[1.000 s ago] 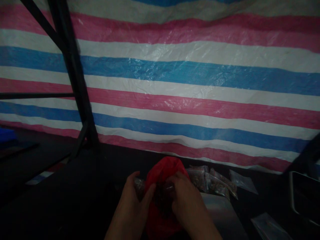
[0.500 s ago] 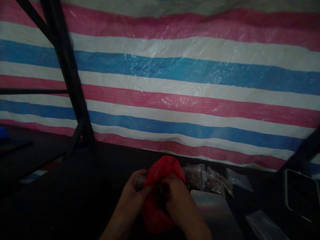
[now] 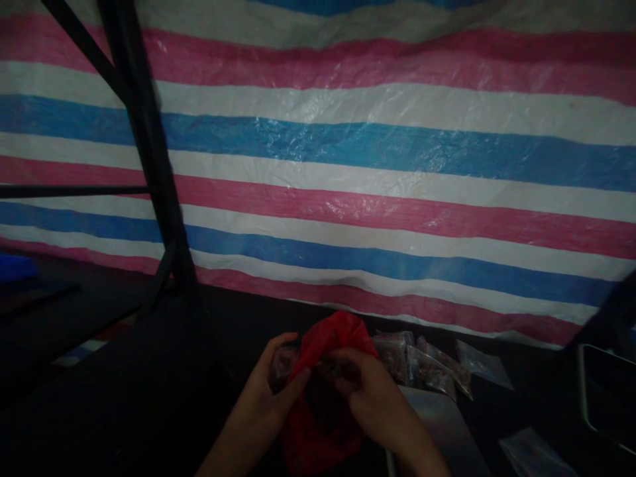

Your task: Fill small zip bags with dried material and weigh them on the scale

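Note:
A red plastic bag [image 3: 342, 331] stands with its mouth open between my hands, its inside dark. My left hand [image 3: 271, 391] is closed on the bag's left rim, thumb over the edge. A crumpled piece of clear plastic [image 3: 284, 363] shows between that hand's fingers and the bag. My right hand [image 3: 370, 391] is at the mouth of the bag, fingers curled together over the opening. Something small and dark seems to be at its fingertips, too dim to name. Just right of the bag lie several clear packets [image 3: 432, 371] with brownish contents.
A flat silvery plate-like object [image 3: 442, 424] lies beside my right forearm. Farther right are a flat clear bag [image 3: 484, 364], another one [image 3: 534, 454] and a dark tablet-like device [image 3: 609, 391]. A black metal frame [image 3: 156, 165] rises at left before a striped tarp [image 3: 348, 172].
My right hand has shifted slightly right, its fingers now higher in the bag's mouth. The left hand keeps its hold on the rim. The whole view has shifted a little.

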`<state>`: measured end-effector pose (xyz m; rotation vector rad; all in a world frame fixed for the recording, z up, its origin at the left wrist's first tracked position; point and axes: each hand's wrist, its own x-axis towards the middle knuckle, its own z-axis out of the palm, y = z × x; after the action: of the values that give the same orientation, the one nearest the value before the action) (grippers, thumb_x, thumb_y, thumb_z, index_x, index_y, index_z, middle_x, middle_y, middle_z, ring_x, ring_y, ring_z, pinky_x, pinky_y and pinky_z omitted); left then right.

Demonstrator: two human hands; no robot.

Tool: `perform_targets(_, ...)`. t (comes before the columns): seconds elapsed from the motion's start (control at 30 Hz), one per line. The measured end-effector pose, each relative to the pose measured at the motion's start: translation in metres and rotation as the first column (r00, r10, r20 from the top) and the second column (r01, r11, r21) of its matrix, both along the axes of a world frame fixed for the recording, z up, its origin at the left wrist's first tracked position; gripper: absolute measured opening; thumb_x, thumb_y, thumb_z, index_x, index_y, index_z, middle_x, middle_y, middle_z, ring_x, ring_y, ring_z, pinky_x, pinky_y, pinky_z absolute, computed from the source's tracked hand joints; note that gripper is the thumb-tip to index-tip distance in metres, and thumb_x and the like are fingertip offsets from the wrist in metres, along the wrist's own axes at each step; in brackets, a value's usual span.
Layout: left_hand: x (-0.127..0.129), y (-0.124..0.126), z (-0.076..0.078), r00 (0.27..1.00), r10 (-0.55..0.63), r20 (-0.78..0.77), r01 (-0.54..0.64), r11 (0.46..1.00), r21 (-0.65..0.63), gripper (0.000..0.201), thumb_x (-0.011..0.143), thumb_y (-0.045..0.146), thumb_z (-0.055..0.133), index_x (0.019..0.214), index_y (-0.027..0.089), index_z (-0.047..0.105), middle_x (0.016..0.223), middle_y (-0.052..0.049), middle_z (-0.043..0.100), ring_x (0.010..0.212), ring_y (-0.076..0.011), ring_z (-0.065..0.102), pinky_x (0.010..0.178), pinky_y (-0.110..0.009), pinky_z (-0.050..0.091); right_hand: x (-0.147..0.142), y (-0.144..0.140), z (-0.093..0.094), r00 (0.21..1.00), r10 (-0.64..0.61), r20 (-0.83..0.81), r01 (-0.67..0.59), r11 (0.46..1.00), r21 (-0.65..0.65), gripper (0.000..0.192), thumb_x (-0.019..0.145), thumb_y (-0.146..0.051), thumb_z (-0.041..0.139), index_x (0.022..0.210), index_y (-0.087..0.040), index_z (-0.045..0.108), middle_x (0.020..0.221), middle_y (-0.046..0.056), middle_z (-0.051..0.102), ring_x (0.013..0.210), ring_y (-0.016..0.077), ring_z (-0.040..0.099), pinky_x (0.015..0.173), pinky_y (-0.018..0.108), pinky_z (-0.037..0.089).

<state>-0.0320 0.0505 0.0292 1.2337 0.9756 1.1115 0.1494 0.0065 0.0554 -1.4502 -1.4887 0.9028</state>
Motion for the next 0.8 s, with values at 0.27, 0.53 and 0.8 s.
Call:
perform_targets(0.27, 0.008, -0.004, -0.009, 0.996, -0.009, -0.083, 0.021, 0.99, 0.142, 0.025, 0.084, 0.04, 0.075, 0.102, 0.023, 0.067, 0.092, -0.003, 0.072, 0.087, -0.0232, 0.072, 0.079, -0.034, 0.059, -0.018, -0.01, 0.025, 0.997, -0.015, 0.07, 0.011, 0.998, 0.062, 0.05, 0.084, -0.004, 0.058, 0.128, -0.024, 0.071, 0.131, 0.007, 0.074, 0.125, 0.0243, 0.068, 0.112, 0.042, 0.048)
perform_targets(0.53, 0.001, -0.01, -0.017, 0.978, 0.027, -0.205, 0.023, 0.971, 0.238, 0.044, 0.079, 0.024, 0.075, 0.123, 0.026, 0.067, 0.122, -0.008, 0.065, 0.118, -0.029, 0.067, 0.102, -0.043, 0.056, -0.04, -0.006, 0.033, 0.934, 0.004, 0.358, -0.053, 0.991, 0.127, 0.058, 0.07, 0.011, 0.048, 0.11, -0.022, 0.075, 0.121, 0.008, 0.066, 0.109, 0.0232, 0.071, 0.098, 0.036, 0.054)
perform_targets(0.8, -0.011, -0.015, -0.006, 0.981, -0.169, -0.1, 0.18, 0.977, 0.116, 0.038, 0.092, 0.036, 0.069, 0.129, 0.029, 0.067, 0.127, -0.006, 0.069, 0.123, -0.028, 0.066, 0.109, -0.042, 0.051, -0.043, -0.008, 0.031, 0.941, 0.059, 0.332, -0.126, 0.975, 0.182, 0.073, 0.068, 0.013, 0.044, 0.116, -0.03, 0.079, 0.122, 0.005, 0.065, 0.113, 0.0195, 0.068, 0.1, 0.031, 0.053)
